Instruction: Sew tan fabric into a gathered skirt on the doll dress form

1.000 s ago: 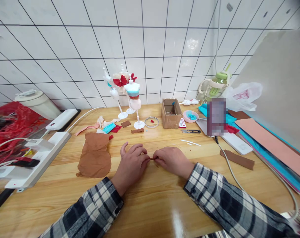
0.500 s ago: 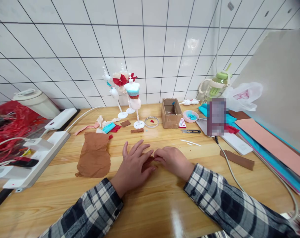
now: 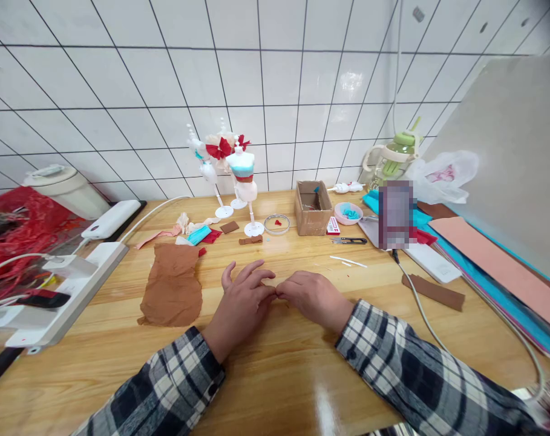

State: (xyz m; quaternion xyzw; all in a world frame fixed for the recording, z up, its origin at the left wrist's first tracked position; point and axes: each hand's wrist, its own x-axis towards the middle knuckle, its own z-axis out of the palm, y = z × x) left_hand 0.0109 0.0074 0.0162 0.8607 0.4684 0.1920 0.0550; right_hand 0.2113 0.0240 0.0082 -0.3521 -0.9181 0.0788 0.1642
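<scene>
My left hand (image 3: 242,303) and my right hand (image 3: 311,297) rest together on the wooden table (image 3: 275,375), fingertips meeting near the middle. Both pinch a small brown scrap that is almost wholly hidden between the fingers. The left index and middle fingers stretch forward while thumb and finger press together. The right hand is curled, knuckles up. A larger sheet of brown crepe paper (image 3: 172,284) lies flat just left of my left hand. Small dress-form mannequins (image 3: 246,181) with red, blue and cream paper trim stand behind my hands.
Beyond my hands are a cardboard box (image 3: 313,209), a round dish (image 3: 277,224), a pink bowl (image 3: 348,213), snips (image 3: 350,241) and paper scraps. A power strip (image 3: 61,290) and red bag sit left. Coloured paper sheets (image 3: 497,266), a brown strip (image 3: 433,292) and a cable lie right.
My left hand spread flat over the brown scrap half a second ago, then drew its fingers back into a pinch against the right fingertips. The right hand barely moved.
</scene>
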